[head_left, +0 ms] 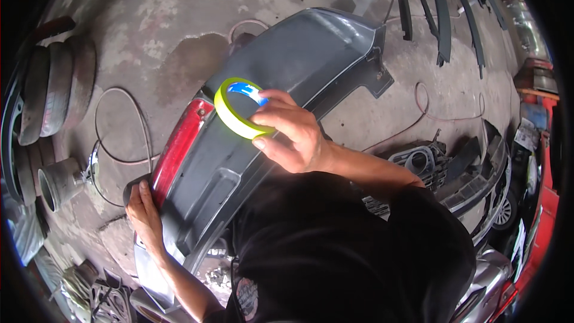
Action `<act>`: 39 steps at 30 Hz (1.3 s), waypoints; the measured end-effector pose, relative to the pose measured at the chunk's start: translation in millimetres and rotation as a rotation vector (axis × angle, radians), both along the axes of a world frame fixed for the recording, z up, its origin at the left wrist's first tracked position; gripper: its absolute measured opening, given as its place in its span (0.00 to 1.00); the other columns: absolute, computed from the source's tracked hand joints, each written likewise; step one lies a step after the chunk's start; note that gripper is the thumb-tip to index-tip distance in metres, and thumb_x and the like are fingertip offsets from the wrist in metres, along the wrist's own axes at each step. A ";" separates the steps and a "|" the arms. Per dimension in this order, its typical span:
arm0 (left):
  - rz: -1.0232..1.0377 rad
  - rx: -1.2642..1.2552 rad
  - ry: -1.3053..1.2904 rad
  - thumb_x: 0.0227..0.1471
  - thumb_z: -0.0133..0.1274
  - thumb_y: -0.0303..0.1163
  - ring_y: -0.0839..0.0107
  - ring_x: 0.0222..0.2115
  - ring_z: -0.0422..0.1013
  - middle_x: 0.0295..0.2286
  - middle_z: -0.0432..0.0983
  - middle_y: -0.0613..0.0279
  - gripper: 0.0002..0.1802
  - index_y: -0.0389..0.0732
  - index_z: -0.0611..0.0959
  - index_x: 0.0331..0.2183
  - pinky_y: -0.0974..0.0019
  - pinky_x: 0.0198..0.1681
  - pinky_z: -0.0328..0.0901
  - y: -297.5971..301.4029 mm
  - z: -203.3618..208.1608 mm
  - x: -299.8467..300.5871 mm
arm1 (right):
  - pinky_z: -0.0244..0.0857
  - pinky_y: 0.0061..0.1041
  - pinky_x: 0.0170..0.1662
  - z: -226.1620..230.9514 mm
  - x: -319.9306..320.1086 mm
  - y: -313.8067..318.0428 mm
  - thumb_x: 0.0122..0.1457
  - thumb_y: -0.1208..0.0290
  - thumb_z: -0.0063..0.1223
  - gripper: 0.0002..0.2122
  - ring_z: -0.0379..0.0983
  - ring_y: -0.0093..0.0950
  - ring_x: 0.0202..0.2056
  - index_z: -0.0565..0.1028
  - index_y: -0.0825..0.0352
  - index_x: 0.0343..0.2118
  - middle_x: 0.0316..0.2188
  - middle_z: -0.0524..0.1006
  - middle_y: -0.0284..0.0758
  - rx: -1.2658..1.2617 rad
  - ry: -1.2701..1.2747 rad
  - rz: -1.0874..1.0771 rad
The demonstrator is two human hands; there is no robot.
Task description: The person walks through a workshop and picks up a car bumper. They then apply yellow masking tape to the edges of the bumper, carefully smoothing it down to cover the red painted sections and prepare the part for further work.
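A long dark-grey car bumper slants across the concrete floor in front of the person, running from the lower left to the upper right. Its lower-left end lies directly under the left hand, and its middle stretches behind the right hand, from this viewpoint. Old tyres stand in a row at the left edge. Near them a grey bucket-like vessel lies tipped over, its mouth toward the lower left; its inside is too dim to read. A red lamp is set along the bumper's far edge, between the two hands.

The left hand touches the bumper's end, just beside the lamp, its fingers close together and nearly straight; whether it clasps the edge or merely rests there cannot be told. The right hand is closed on a yellow tape roll, thumb outside the ring and fingers reaching in against its blue core. The roll appears in front of the bumper, near the lamp's upper end; whether they touch is unclear.
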State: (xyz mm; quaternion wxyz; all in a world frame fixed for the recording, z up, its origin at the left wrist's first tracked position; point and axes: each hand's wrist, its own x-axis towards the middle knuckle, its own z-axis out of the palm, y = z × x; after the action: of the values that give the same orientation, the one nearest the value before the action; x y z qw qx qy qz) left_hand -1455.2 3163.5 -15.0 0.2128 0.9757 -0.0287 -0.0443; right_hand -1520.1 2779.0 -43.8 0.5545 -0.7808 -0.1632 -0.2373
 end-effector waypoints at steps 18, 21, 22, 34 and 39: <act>-0.204 -1.138 0.218 0.59 0.67 0.34 0.61 0.52 0.77 0.47 0.82 0.54 0.20 0.35 0.84 0.50 0.57 0.56 0.71 -122.1 11.9 -57.6 | 0.74 0.37 0.51 41.0 16.2 12.3 0.53 0.78 0.63 0.19 0.82 0.43 0.44 0.81 0.74 0.50 0.44 0.83 0.46 0.097 0.258 0.417; -0.068 -1.480 0.283 0.66 0.62 0.37 0.71 0.46 0.78 0.47 0.82 0.60 0.21 0.34 0.82 0.53 0.65 0.53 0.72 -116.1 5.8 -59.5 | 0.69 0.39 0.59 37.5 18.3 13.7 0.58 0.81 0.62 0.19 0.79 0.42 0.52 0.78 0.80 0.52 0.49 0.81 0.53 0.150 0.379 0.397; -0.096 -1.455 0.286 0.67 0.61 0.38 0.69 0.49 0.76 0.50 0.81 0.58 0.23 0.33 0.80 0.56 0.64 0.56 0.70 -113.5 5.6 -58.2 | 0.71 0.36 0.56 34.4 18.7 14.1 0.60 0.87 0.59 0.17 0.80 0.40 0.51 0.78 0.80 0.53 0.49 0.81 0.52 0.173 0.394 0.382; -0.107 -1.227 0.210 0.66 0.61 0.35 0.63 0.55 0.72 0.53 0.77 0.52 0.18 0.33 0.84 0.51 0.60 0.60 0.66 -109.9 7.6 -62.4 | 0.73 0.30 0.46 39.8 51.5 13.1 0.60 0.82 0.59 0.15 0.81 0.37 0.41 0.82 0.73 0.51 0.43 0.81 0.44 -0.285 0.236 0.227; -0.115 -1.257 0.170 0.66 0.61 0.36 0.64 0.55 0.73 0.51 0.79 0.52 0.18 0.33 0.84 0.50 0.60 0.60 0.66 -107.1 2.0 -64.2 | 0.76 0.40 0.39 27.7 65.3 24.9 0.55 0.80 0.61 0.19 0.79 0.38 0.38 0.84 0.63 0.51 0.36 0.77 0.37 -0.718 0.182 0.048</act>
State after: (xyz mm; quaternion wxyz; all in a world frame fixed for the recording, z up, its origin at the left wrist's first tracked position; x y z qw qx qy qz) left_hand -1519.4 3056.4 -13.0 0.7437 0.6543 -0.0848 -0.1078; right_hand -1454.8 2803.8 -16.1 0.2630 -0.9394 -0.2043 -0.0814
